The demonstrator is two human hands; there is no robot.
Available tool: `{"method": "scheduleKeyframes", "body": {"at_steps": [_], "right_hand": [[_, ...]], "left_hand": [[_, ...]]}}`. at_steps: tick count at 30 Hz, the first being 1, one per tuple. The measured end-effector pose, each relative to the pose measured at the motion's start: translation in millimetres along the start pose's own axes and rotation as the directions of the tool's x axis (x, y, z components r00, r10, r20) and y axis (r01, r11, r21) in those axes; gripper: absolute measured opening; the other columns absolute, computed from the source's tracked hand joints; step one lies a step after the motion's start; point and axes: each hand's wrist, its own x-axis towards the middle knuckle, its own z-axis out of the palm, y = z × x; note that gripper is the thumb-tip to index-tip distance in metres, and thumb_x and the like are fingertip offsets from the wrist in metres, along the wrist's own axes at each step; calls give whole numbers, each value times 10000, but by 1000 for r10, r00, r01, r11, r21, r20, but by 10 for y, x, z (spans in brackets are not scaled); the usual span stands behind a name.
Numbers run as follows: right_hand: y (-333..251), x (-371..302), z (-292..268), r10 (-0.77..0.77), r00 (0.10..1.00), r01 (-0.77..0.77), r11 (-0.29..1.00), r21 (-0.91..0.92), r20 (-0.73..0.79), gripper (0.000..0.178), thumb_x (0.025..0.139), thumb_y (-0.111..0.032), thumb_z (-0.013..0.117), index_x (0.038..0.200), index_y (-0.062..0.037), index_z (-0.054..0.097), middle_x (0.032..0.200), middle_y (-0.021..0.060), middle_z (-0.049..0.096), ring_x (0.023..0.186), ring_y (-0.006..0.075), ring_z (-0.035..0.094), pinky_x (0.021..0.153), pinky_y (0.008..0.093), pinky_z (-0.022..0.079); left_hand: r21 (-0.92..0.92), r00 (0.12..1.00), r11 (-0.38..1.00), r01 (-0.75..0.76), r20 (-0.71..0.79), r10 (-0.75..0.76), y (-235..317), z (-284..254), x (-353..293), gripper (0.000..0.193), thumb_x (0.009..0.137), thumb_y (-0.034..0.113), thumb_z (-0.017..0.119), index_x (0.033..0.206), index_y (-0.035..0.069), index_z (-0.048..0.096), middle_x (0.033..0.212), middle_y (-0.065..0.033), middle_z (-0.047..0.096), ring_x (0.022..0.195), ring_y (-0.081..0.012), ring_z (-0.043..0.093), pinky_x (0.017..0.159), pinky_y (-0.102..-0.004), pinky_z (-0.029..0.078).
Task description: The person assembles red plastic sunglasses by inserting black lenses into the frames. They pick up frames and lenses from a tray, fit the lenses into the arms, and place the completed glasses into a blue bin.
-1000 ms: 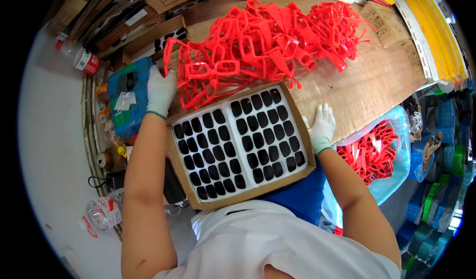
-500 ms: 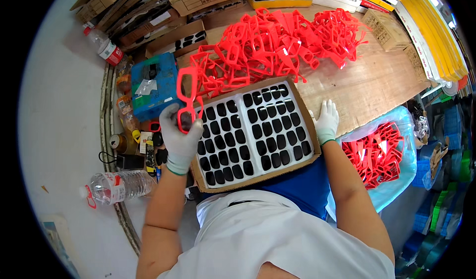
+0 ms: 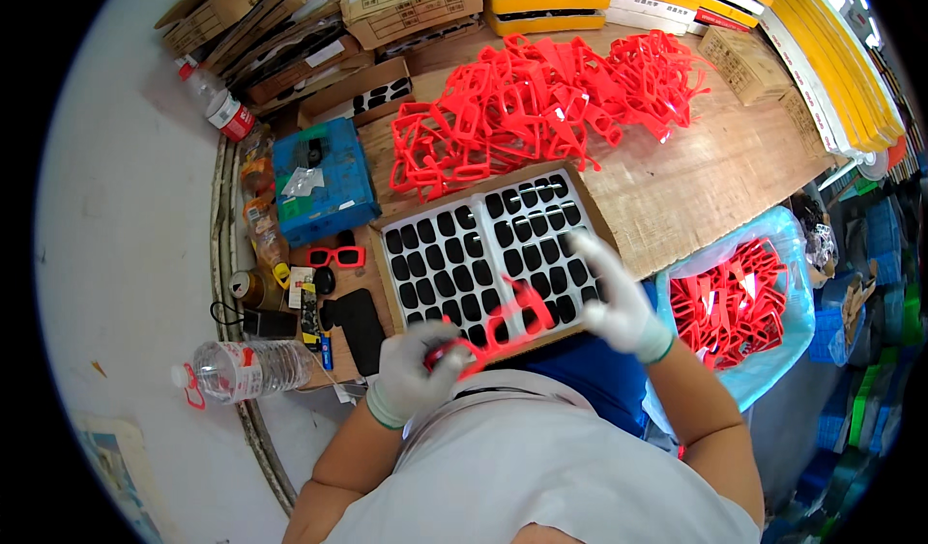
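My gloved left hand [image 3: 414, 375] is closed round one end of a red eyeglass frame [image 3: 496, 332], near the front edge of a shallow cardboard box [image 3: 601, 217]. The frame is smeared by motion and tilts up to the right, over the lenses. In the box, a white tray [image 3: 488, 237] holds rows of dark lenses [image 3: 454, 250]. My gloved right hand [image 3: 623, 302] is above the box's right side, thumb and fingers apart. Its fingertips are blurred, and nothing shows between them.
Beyond the box lies a heap of red frames [image 3: 522, 109]; more fill a bag-lined bin [image 3: 788, 283] at right. A blue box [image 3: 324, 182], red glasses [image 3: 335, 256], a black flat object [image 3: 358, 331] and a large bottle [image 3: 251, 370] are at left. Yellow trays [image 3: 546, 22] stack behind.
My left hand has brought the red frame down and right, from the box's left side to its front edge. The right hand has lifted off the table and come in toward the frame.
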Motion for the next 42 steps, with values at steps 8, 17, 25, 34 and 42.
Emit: {"method": "scheduleKeyframes", "body": {"at_steps": [8,17,25,34,42], "right_hand": [[-435,-125,670,262,689,-361,933,7,676,264,1008,-236,543,902,-19,649,675,117,606,641,243,598,654,377,494],[-232,-111,1098,411,871,-434,901,27,269,232,1039,-209,480,954,-22,589,719,97,594,649,214,580,664,341,494],[398,591,660,359,879,-260,913,-315,313,242,987,-226,527,1034,-32,663,859,169,648,829,324,649,776,422,525],[1339,1571,897,610,779,-77,320,-944,143,357,925,-345,576,1110,-43,616,1017,195,713,993,382,691,853,514,550],[1508,1333,954,379,924,-280,593,-755,-45,261,816,-190,729,986,-38,604,1017,175,635,959,361,633,814,459,514]], "left_hand": [[3,999,1000,28,46,-28,75,-347,5,186,798,104,742,933,-9,681,659,-115,668,526,-181,642,524,-293,528],[-137,854,882,451,354,-382,-3,-65,147,479,1080,317,385,1338,-79,463,1252,-196,635,1138,-258,621,989,-387,480],[-725,873,593,350,23,-488,-461,177,267,452,1095,281,402,1376,-73,409,1097,-174,677,1024,-206,648,899,-342,520],[-629,830,564,535,269,-489,-440,-87,99,330,1039,140,412,1307,-53,423,827,-104,620,703,-143,597,651,-304,507],[-533,850,668,519,242,-468,-362,-65,18,183,1000,76,372,1122,-36,449,950,-157,634,782,-168,622,735,-334,529]]}}
